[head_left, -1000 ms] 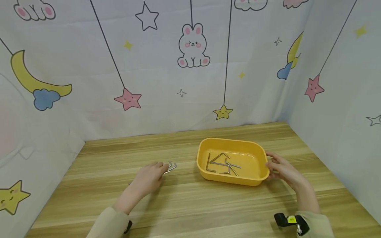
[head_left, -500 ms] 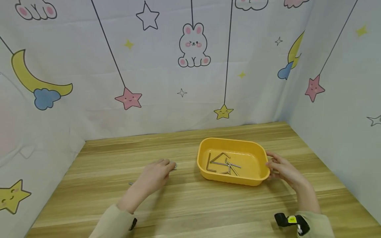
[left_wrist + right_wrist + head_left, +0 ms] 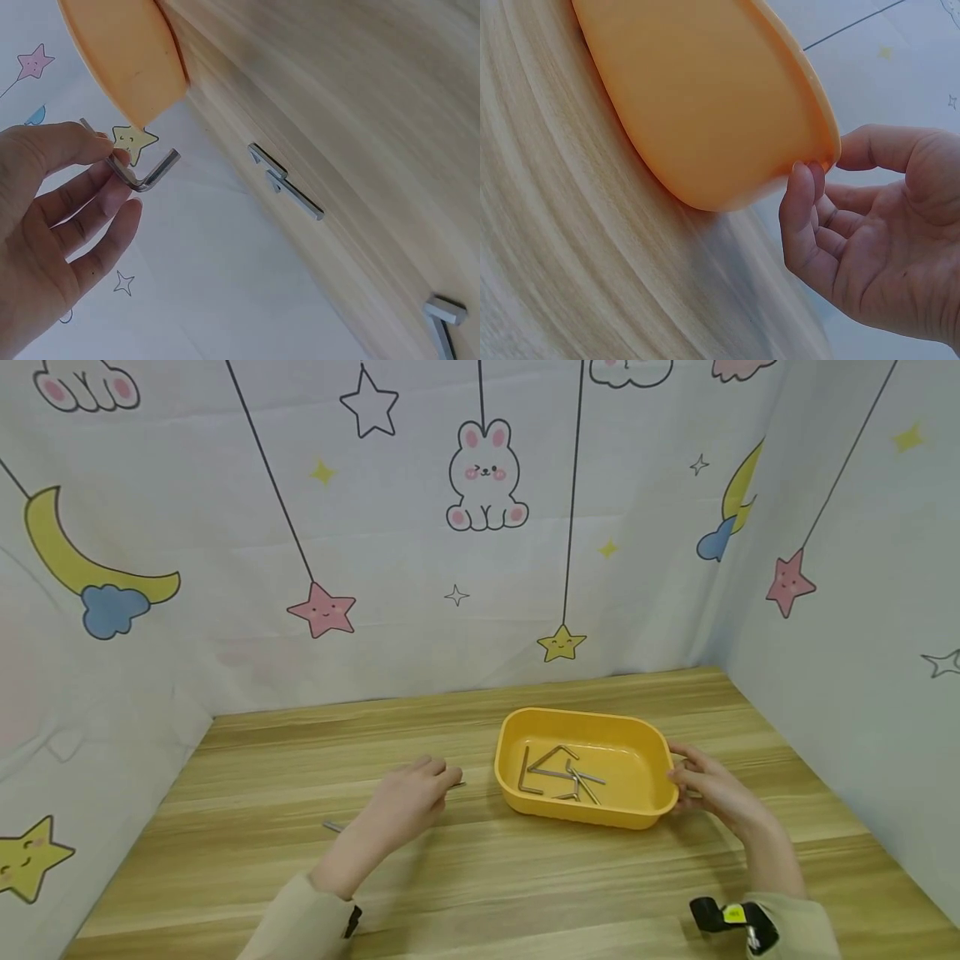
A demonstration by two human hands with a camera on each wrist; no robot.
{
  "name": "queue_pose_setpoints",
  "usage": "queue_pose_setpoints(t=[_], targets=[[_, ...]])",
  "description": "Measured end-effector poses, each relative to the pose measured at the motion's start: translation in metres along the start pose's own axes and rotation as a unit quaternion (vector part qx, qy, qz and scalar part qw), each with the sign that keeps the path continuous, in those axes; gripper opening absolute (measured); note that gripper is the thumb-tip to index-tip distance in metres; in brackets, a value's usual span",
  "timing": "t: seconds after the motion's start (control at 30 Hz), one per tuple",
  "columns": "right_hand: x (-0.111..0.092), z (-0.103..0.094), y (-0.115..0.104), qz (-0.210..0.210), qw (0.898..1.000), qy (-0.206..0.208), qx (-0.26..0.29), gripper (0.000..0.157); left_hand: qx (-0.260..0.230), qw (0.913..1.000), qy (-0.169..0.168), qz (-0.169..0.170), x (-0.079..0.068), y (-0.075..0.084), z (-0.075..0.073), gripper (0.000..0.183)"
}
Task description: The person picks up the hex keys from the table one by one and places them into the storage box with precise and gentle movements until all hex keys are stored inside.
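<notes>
Silver steel L-shaped hex key [image 3: 155, 174] is pinched between thumb and forefinger of the left hand [image 3: 408, 800], bend sticking out, other fingers loose. It's outside the yellow plastic tray [image 3: 600, 815], near its left end. Right hand [image 3: 708, 789] pinches the tray's right-end rim. My take: pin that end, take the bend over above rim height, lower, don't drop, onto the grey metal L-shaped keys [image 3: 551, 772] inside.

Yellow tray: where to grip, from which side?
Probably pinch the yellow tray by its raised rim at the right short end, coming from the right: the edge is thin, the hex keys lie nearer the other end, and the right hand grips there.
</notes>
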State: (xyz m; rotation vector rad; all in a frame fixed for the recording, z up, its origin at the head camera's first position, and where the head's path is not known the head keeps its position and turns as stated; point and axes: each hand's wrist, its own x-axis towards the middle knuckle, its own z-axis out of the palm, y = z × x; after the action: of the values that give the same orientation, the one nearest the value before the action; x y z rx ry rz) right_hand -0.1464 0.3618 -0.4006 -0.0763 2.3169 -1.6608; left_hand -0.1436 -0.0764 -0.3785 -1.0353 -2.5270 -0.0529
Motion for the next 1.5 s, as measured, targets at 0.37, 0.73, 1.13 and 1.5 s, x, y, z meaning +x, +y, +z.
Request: queue_pose_setpoints(t=[0.37,0.73,1.13,1.5], targets=[[0.000,0.000,0.000,-0.011,1.000,-0.006,0.010,0.068,-0.003,0.9999,0.013,0.009,0.016,0.010,-0.007,0.022],[0.000,-0.001,0.000,-0.011,1.000,-0.005,0.010,0.068,-0.003,0.9999,0.011,0.009,0.035,0.022,-0.011,0.020],[-0.001,0.000,0.000,-0.012,1.000,-0.006,0.010,0.067,-0.029,0.9994,0.002,0.018,0.057,0.034,-0.008,0.014],[-0.001,0.000,0.000,-0.016,1.000,-0.007,0.011,0.067,-0.030,0.9986,-0.006,0.044,0.075,0.043,-0.003,0.014]])
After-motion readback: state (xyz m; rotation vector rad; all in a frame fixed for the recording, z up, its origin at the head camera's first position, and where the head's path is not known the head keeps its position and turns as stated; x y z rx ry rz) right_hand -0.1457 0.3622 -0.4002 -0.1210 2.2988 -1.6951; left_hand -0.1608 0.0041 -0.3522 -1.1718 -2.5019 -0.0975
